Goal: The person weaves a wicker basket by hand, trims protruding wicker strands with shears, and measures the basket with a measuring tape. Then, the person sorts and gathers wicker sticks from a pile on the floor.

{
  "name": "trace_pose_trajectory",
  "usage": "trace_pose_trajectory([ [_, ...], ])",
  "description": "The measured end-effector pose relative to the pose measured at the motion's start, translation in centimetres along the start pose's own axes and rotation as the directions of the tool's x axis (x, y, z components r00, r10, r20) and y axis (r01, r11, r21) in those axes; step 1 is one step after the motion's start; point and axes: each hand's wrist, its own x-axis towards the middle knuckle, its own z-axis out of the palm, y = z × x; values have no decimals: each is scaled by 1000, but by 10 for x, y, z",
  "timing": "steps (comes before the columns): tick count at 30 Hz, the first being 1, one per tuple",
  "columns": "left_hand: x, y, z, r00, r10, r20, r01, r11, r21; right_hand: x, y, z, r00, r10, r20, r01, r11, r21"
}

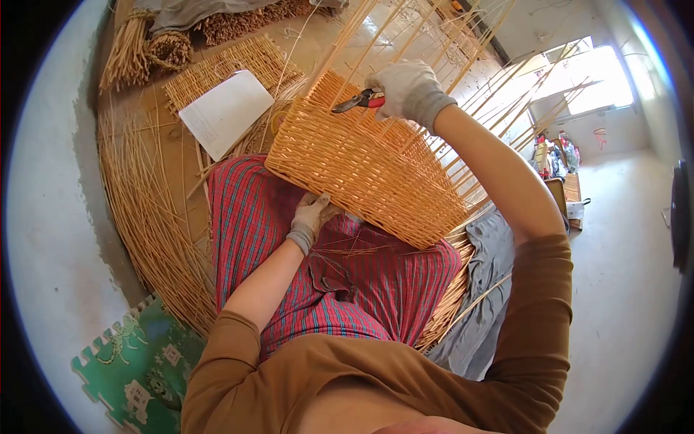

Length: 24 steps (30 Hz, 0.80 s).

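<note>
A woven wicker basket (361,166) rests tilted across my lap, with long upright stakes (463,65) rising from its rim toward the upper right. My right hand (406,90), in a pale work glove, is closed around red-handled pruning shears (358,101) above the basket's upper edge. The dark blades point left, near the rim. My left hand (312,217), also gloved, grips the basket's lower edge; its fingertips are partly hidden beneath the weave. A plaid cloth (267,239) covers my legs under the basket.
Long loose willow-like rods (155,217) lie along the left wall. A white sheet (226,112) lies on a flat woven panel (275,61). Bundled rods (134,50) stand at the upper left. A green foam mat (137,369) and grey cloth (481,282) flank me.
</note>
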Motion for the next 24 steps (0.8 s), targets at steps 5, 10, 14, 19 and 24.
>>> trace_pose_trajectory([
  [5, 10, -9, -11, 997, 12, 76, -13, 1000, 9, 4, -3, -1, 992, 72, 100, -77, 996, 53],
  [10, -10, 6, 11, 999, -5, -53, 5, 1000, -5, -18, 12, -13, 999, -20, 51, 23, 999, -44],
  [14, 6, -5, -3, 1000, 5, -30, -4, 999, 33, -28, 27, -8, 998, -45, 49, 53, 982, -179],
  [19, 7, -7, -3, 999, 29, -18, -29, 999, 26, -26, 7, 14, 1000, -10, -16, 5, 971, -241],
  [24, 0, 0, -3, 997, 17, -71, 14, 910, 413, -35, 19, 19, 998, -56, 12, 58, 989, -134],
])
